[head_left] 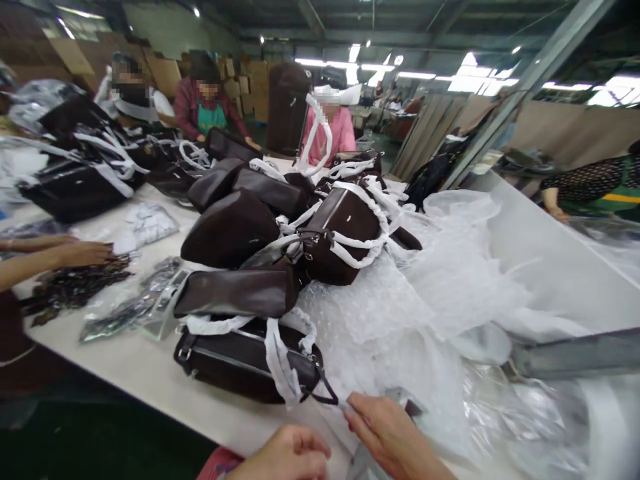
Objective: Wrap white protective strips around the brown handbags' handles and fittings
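Note:
Near the table's front edge, my left hand [293,455] has its fingers curled, and whether anything is between them is hidden. My right hand [385,430] reaches in from the lower right, its fingertips close to the thin dark strap of a dark brown handbag [230,360]; whether they grip something is unclear. That bag lies on its side, its handles wrapped in white padding [280,363]. Behind it rests another brown bag [233,292]. Bubble wrap [350,317] spreads to the right of the bags.
More brown bags [230,227] are piled mid-table. At left, a co-worker's hands [83,253] touch dark straps [75,287] beside clear plastic packets [135,307]. People stand across the table [125,393]. A grey metal bar [580,353] crosses at right, near clear plastic bags [525,413].

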